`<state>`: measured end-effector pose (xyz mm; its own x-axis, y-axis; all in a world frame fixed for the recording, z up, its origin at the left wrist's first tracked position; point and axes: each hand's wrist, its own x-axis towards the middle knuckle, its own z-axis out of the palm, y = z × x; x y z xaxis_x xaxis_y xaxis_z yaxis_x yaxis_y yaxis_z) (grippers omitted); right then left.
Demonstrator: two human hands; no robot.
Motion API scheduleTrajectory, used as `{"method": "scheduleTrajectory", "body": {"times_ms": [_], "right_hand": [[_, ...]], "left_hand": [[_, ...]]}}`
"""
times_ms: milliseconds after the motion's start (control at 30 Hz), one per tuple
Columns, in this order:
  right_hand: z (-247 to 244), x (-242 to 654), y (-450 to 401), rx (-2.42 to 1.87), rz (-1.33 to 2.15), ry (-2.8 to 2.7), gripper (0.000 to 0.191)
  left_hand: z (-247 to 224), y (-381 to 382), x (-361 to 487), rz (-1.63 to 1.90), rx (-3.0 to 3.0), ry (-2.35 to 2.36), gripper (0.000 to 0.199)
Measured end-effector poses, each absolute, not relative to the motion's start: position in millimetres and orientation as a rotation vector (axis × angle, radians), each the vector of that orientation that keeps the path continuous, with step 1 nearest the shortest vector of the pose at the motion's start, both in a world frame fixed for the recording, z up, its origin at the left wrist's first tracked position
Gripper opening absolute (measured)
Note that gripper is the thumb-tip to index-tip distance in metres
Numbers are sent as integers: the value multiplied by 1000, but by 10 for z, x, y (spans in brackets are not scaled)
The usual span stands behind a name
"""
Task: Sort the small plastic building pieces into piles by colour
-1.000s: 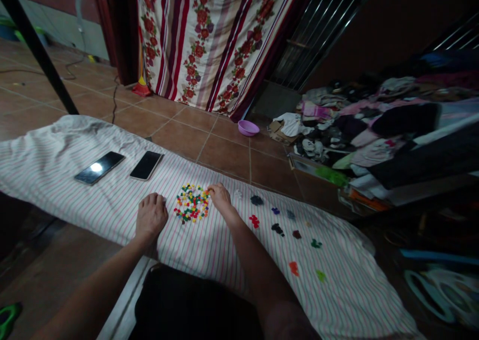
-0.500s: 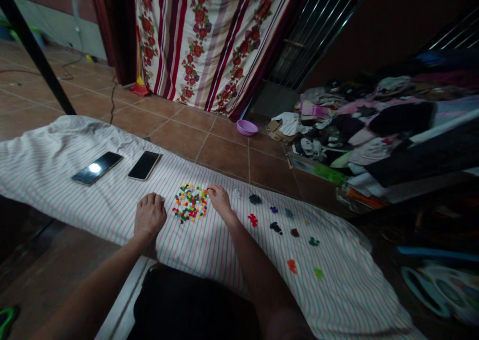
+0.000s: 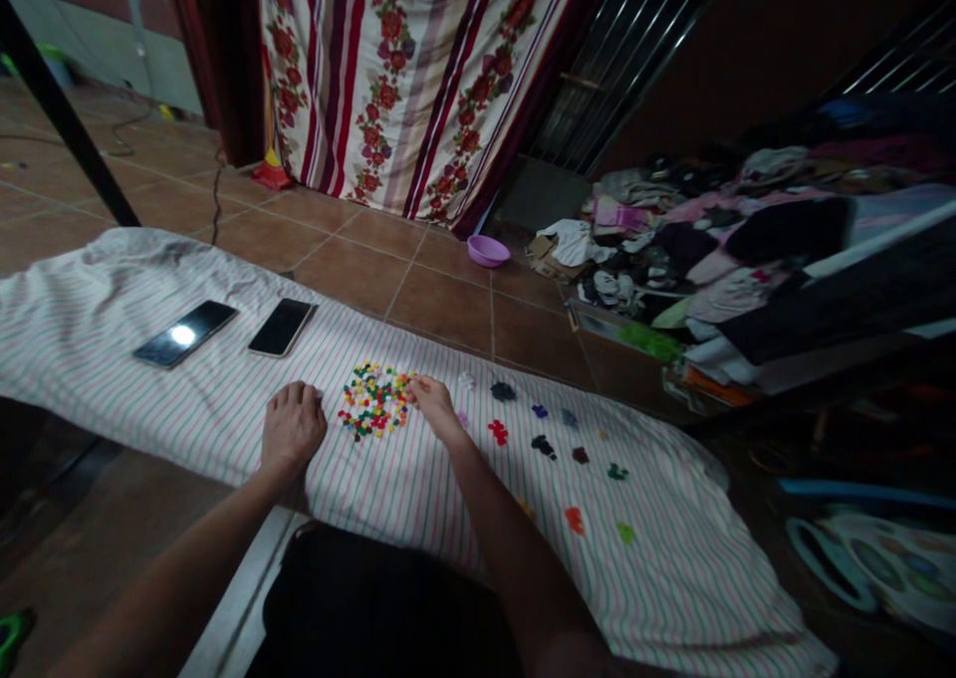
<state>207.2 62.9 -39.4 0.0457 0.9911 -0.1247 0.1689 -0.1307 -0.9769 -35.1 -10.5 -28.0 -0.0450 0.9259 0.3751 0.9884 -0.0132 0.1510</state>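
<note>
Small multicoloured pieces [image 3: 373, 399] lie in a loose round pile on a striped cloth [image 3: 418, 469]. At the right edge of that pile is my right hand [image 3: 431, 402], thumb and fingers pinched together; whatever they hold is too small to make out. My left hand [image 3: 294, 423] rests palm down on the cloth, left of the pile, its fingers loosely laid and apart from the pieces. Sorted by colour, little heaps spread to the right: red [image 3: 497, 431], dark grey [image 3: 503, 390], black [image 3: 543, 446], orange [image 3: 574, 520] and light green [image 3: 625, 532], among several others.
Two phones, one with a glare [image 3: 186, 335] and one dark [image 3: 282, 328], lie on the cloth at the left. Beyond its far edge, a purple basin [image 3: 488, 251] stands on the tiled floor before a floral curtain [image 3: 388, 91]. Clothes [image 3: 717, 230] are heaped at the right.
The whole view has shifted slightly left. My right hand has turned a little at the pile's edge, with its fingertips slightly lower against the pieces. My left hand stays resting in place.
</note>
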Motion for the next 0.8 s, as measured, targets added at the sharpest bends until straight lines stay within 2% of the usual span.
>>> {"method": "scheduleTrajectory", "body": {"times_ms": [300,800], "right_hand": [[-312,2044,481,-1337,1336,-988,33],[-227,2436,179,-1412,1198,-1030,21]], "left_hand": [[-239,-119,-335,-517,-2050,-2077,20],[-203,-167,-333,-439,-2031,-2062,30]]}}
